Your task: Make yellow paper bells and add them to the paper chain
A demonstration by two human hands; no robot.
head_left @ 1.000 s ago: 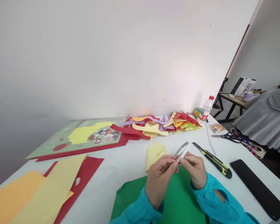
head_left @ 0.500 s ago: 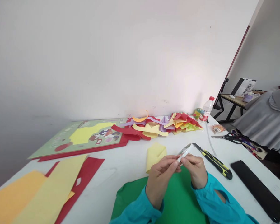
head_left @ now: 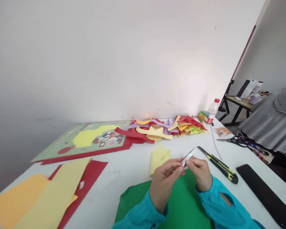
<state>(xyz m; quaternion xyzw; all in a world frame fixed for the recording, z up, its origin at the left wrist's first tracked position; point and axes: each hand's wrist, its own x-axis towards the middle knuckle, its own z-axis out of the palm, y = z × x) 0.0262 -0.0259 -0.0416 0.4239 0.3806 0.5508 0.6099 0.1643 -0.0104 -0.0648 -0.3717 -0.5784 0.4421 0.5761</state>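
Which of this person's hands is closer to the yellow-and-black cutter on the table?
The right. The right hand is just to the left of the cutter, not touching it; the left hand is farther left, beyond the right one.

Red-capped bottle near the wall, small orange packet, black-and-white bag on a farther desk.

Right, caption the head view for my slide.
Both hands hold a white tape roll, edge-on, between folded yellow paper and a utility knife, with a green sheet below.
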